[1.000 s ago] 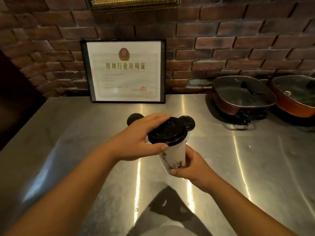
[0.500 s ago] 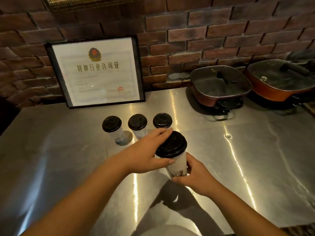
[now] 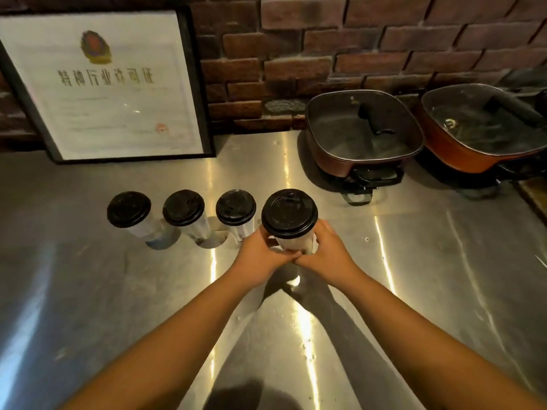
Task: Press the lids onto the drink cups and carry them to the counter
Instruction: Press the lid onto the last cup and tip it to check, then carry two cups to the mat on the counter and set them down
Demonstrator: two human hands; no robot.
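Note:
Several clear drink cups with black lids stand in a row on the steel counter point(image 3: 429, 276). The rightmost cup point(image 3: 289, 216) is lidded and sits upright at the right end of the row. My left hand point(image 3: 262, 254) wraps its lower left side and my right hand point(image 3: 327, 253) wraps its lower right side, fingertips meeting in front of the cup. To its left stand three more lidded cups: one point(image 3: 236, 207) close by, one point(image 3: 183, 207) in the middle, one point(image 3: 129, 209) at the far left. None of those three is touched.
A framed certificate point(image 3: 112, 84) leans on the brick wall behind the cups. Two lidded electric pans point(image 3: 362, 128) point(image 3: 485, 128) sit at the back right. A wooden edge shows at the far right of the counter.
My left hand left the lid top and dropped to the cup's side. The cup moved forward and down into line with the other three, and the view tilted down.

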